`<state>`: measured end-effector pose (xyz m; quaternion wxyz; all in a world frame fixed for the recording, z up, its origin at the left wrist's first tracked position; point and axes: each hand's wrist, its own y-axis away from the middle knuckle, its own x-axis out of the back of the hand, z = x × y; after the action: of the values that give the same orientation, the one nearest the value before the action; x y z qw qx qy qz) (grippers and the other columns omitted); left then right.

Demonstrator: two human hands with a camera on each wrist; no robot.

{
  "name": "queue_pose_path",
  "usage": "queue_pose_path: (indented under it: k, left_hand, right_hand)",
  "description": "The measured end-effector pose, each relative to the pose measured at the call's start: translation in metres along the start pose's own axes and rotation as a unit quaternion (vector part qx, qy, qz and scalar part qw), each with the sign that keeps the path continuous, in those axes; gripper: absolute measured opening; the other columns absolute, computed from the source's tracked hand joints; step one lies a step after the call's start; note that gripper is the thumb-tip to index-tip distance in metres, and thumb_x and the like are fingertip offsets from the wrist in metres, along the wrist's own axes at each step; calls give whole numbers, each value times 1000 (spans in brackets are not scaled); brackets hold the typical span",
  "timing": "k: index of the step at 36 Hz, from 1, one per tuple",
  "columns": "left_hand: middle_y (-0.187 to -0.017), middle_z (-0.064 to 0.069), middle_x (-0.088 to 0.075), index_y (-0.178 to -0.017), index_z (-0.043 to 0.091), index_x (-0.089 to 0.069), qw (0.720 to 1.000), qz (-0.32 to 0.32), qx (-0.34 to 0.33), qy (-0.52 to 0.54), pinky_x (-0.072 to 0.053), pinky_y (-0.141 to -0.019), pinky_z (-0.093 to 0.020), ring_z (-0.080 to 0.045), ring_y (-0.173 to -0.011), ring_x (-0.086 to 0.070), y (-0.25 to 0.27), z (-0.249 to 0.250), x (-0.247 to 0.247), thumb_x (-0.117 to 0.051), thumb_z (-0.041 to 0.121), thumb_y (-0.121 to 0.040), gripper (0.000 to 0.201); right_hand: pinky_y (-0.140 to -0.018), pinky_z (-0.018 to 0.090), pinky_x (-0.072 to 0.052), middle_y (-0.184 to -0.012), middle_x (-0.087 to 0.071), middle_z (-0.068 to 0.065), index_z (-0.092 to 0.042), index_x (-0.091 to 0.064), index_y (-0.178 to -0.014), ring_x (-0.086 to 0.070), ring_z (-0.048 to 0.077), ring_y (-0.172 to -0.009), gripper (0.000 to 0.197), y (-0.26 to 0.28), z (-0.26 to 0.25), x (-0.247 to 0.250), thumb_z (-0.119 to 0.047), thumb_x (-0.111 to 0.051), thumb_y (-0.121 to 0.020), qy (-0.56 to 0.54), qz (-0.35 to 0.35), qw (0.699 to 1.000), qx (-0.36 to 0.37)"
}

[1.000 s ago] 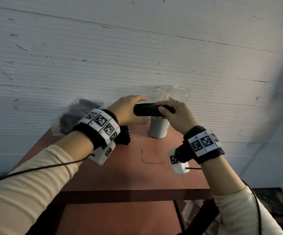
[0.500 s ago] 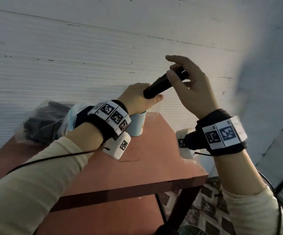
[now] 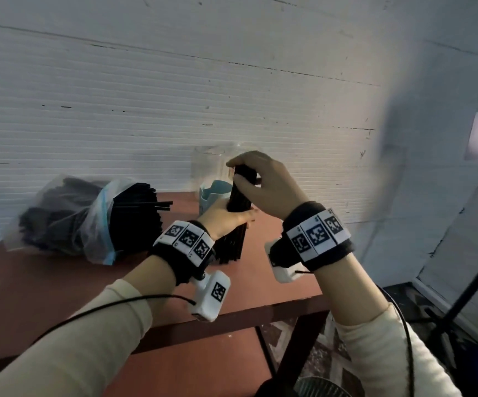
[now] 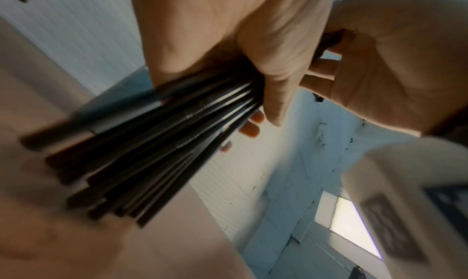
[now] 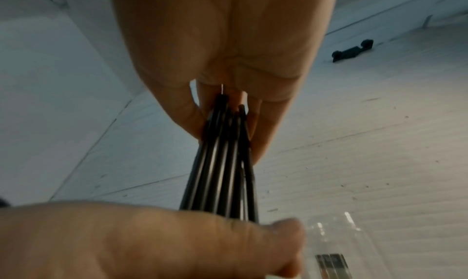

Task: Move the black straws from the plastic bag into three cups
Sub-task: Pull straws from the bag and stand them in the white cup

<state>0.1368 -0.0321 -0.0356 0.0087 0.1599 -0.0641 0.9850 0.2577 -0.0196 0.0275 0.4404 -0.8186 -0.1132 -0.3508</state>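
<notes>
A bundle of black straws (image 3: 236,207) stands upright, its lower ends on the red-brown table (image 3: 60,287). My left hand (image 3: 232,217) grips the bundle's middle, and my right hand (image 3: 249,179) pinches its top. In the left wrist view the straws (image 4: 157,149) fan out below my left hand (image 4: 240,53). The right wrist view shows the straws (image 5: 222,163) between my right hand's fingers (image 5: 263,127). A clear plastic bag (image 3: 68,222) full of black straws lies at the left. A light blue cup (image 3: 213,194) and a clear cup (image 3: 207,167) stand just behind the bundle.
A white ribbed wall runs close behind the table. The table's right edge (image 3: 312,296) is near my right wrist. A black stand (image 3: 472,285) leans at the right, and a fan grille (image 3: 323,388) sits on the floor. A lower shelf (image 3: 189,368) lies under the tabletop.
The bundle went from level, to raised and tilted, to upright with its lower ends on the table. Both hands came down with it, still holding it.
</notes>
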Motion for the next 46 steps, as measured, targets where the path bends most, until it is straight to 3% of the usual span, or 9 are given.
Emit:
queue_pose_path:
  k: [4,7,11,16,30,35,40,43,46]
  left_hand:
    - [-85,-5,-71,-79,12,-66,1000,14,2,9,-46,-75,-17,-8,-77,-65,-4,0,5,-72,24,-86,15]
    - [-77,0,-70,-72,17,-66,1000,12,15,-5,-46,-65,-11,-3,-71,-65,-3,-6,5,-74,23,-84,16]
    - [-95,1,-74,-84,23,-74,994,-44,85,-50,-48,-98,-33,-16,-99,-67,-3,-20,4,-78,41,-78,19]
    - [-98,3,-74,-78,24,-77,992,-63,78,-72,-43,-105,-38,-15,-103,-64,-2,-21,5,-73,54,-77,31]
    - [-75,-2,-68,-82,7,-65,1000,-9,19,-6,-48,-65,-12,-7,-67,-64,-5,-16,19,-59,41,-94,37]
    - [-75,-5,-64,-79,8,-62,991,-44,-120,-35,-49,-80,-38,-20,-75,-63,-4,-13,29,-60,43,-90,38]
    - [-83,-14,-69,-92,-2,-65,973,-190,-88,-95,-57,-83,-37,-25,-84,-71,5,-13,26,-64,33,-91,36]
    - [-83,-15,-69,-81,10,-65,976,-170,-91,-101,-56,-81,-31,-20,-81,-70,6,-11,21,-67,27,-91,19]
    - [-77,-4,-67,-89,12,-64,987,-118,-86,-60,-56,-75,-32,-19,-78,-67,-4,-12,17,-77,36,-79,29]
  right_hand:
    - [-97,32,-49,-124,-56,1,-12,-63,-120,-55,12,-112,31,-2,0,-2,-15,-60,-89,-24,46,998,25]
    - [-98,29,-47,-124,-56,3,-10,-61,-124,-54,11,-110,34,-1,2,-8,-14,-60,-90,-16,15,1000,18]
    - [-101,20,-39,-135,-51,4,-10,-59,-127,-50,13,-121,38,2,5,-16,-12,-62,-89,-21,26,999,21]
    - [-102,29,-43,-135,-51,3,-11,-60,-126,-51,14,-121,38,4,6,-18,-11,-62,-88,-41,50,998,19]
    - [-97,24,-48,-141,-35,-3,-24,-38,-143,-49,14,-122,70,7,10,-11,-30,-74,-83,-116,103,988,-1]
    - [-72,9,-45,-122,-49,-5,-28,-35,-141,-56,6,-93,85,8,11,-6,-45,-79,-71,-140,30,985,-101]
    - [-80,17,-50,-103,-66,-10,-28,-61,-112,-63,0,-91,41,10,10,-10,-35,-79,-76,-183,-147,965,-116]
    - [-82,34,-56,-84,-70,-2,-15,-69,-88,-67,10,-84,12,11,9,-12,-24,-74,-82,-180,-132,969,-104]
    - [-73,28,-55,-74,-66,2,-3,-65,-80,-64,10,-73,11,6,10,-10,-12,-69,-85,-202,-78,970,-107]
